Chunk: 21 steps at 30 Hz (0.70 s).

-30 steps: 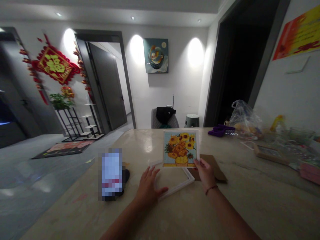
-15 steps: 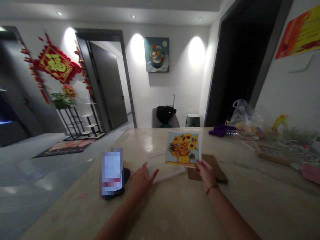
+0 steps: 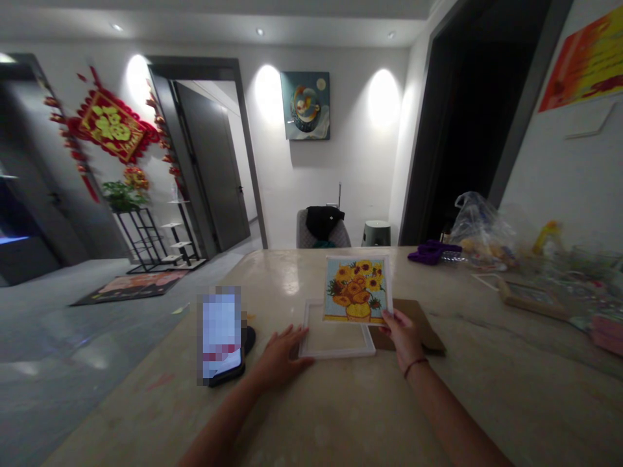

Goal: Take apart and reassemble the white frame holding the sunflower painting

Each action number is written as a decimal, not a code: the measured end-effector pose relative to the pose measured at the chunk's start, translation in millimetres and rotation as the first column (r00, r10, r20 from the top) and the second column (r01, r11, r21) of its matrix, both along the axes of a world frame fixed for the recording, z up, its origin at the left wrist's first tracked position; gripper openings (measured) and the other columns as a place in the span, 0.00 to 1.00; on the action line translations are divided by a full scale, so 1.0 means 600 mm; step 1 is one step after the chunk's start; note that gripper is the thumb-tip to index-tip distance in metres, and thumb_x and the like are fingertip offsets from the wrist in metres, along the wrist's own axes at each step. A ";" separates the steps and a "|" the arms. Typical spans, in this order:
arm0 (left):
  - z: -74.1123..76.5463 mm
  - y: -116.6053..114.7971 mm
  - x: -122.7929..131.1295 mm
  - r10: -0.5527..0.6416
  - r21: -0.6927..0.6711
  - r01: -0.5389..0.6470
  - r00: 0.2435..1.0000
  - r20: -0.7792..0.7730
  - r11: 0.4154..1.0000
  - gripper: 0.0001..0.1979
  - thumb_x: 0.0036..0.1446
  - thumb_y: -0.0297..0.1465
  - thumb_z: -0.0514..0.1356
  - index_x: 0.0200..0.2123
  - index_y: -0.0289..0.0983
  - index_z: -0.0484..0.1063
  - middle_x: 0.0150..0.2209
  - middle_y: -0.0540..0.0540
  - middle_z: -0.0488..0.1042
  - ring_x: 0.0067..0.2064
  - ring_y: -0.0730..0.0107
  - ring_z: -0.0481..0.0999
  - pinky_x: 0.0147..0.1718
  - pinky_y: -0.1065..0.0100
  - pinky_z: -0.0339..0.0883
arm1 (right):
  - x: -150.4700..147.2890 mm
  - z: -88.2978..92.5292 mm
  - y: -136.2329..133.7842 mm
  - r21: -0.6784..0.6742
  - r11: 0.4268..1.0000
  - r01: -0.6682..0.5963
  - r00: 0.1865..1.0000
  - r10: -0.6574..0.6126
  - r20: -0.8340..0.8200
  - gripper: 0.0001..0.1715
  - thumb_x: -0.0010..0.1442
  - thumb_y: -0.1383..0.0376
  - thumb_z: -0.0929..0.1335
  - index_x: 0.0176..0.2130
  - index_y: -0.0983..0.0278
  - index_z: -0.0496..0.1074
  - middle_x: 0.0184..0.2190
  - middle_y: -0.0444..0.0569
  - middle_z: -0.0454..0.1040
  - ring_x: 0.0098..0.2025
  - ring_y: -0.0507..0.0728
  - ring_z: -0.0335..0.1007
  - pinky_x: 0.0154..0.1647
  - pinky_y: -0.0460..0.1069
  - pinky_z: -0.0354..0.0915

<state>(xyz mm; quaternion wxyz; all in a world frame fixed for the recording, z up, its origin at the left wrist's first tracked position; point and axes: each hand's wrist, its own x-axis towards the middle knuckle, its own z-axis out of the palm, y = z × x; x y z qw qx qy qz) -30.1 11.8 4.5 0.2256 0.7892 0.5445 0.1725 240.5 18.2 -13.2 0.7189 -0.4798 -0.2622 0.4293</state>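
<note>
My right hand [image 3: 403, 334] pinches the lower right corner of a square sunflower picture [image 3: 357, 290] with a white border, held up facing me. Below and partly behind it, a white frame [image 3: 335, 354] lies flat on the table, its upper part hidden by the picture. At the frame's left side rests my left hand [image 3: 285, 355], fingers stretched out, fingertips and thumb at its lower left corner. Brown cardboard [image 3: 418, 324] lies on the table behind my right hand.
A phone [image 3: 221, 334] leans on a dark stand at the left of the table [image 3: 311, 415]. Toward the right are a purple cloth [image 3: 433, 251], a clear plastic bag [image 3: 479, 227], a wooden frame [image 3: 530, 299] and a pink object [image 3: 608, 334]. A chair [image 3: 322, 227] stands beyond the far edge.
The white frame has shifted right and turned straighter to the table, with my left hand moving along at its left side. The picture in my right hand has barely moved.
</note>
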 end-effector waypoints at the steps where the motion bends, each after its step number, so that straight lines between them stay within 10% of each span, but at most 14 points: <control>1: 0.001 -0.001 0.001 -0.008 -0.004 0.008 0.998 -0.056 1.000 0.34 0.45 0.45 0.58 0.56 0.42 0.58 0.59 0.42 0.57 0.62 0.57 0.48 0.58 0.55 0.33 | -0.001 0.001 -0.001 0.002 1.000 0.000 1.000 0.000 0.001 0.24 0.28 0.56 0.74 0.26 0.67 0.72 0.24 0.44 0.74 0.24 0.51 0.67 0.22 0.46 0.65; 7: 0.005 -0.004 0.020 0.197 0.095 -0.199 0.980 0.031 0.975 0.49 0.48 0.51 0.51 0.62 0.31 0.28 0.62 0.34 0.43 0.62 0.58 0.48 0.57 0.58 0.44 | -0.014 -0.004 -0.004 0.014 0.998 -0.054 0.989 0.052 0.136 0.23 0.35 0.54 0.71 0.29 0.67 0.72 0.26 0.47 0.75 0.27 0.54 0.69 0.25 0.47 0.65; 10: 0.007 -0.002 0.032 0.295 0.111 -0.312 0.945 0.142 0.944 0.41 0.54 0.50 0.43 0.62 0.29 0.33 0.61 0.35 0.49 0.61 0.62 0.51 0.56 0.61 0.48 | -0.027 -0.010 -0.007 -0.019 0.991 -0.129 0.930 0.127 0.345 0.20 0.42 0.54 0.67 0.29 0.68 0.72 0.24 0.48 0.75 0.27 0.56 0.69 0.26 0.48 0.65; 17: -0.019 -0.013 0.044 0.172 0.102 -0.152 0.958 -0.228 0.983 0.41 0.49 0.49 0.50 0.61 0.32 0.45 0.60 0.39 0.52 0.62 0.56 0.48 0.58 0.55 0.40 | -0.057 -0.016 -0.014 -0.035 0.997 -0.065 0.635 0.069 0.769 0.18 0.50 0.64 0.60 0.40 0.68 0.69 0.34 0.53 0.74 0.36 0.57 0.70 0.36 0.49 0.64; 21: -0.027 -0.015 0.044 0.161 0.142 -0.125 0.948 -0.274 0.982 0.39 0.51 0.49 0.49 0.60 0.33 0.47 0.60 0.40 0.54 0.62 0.56 0.47 0.59 0.54 0.40 | -0.067 -0.017 -0.016 -0.145 0.989 0.015 0.308 0.134 0.942 0.25 0.51 0.69 0.59 0.49 0.69 0.65 0.37 0.57 0.73 0.40 0.60 0.68 0.44 0.52 0.62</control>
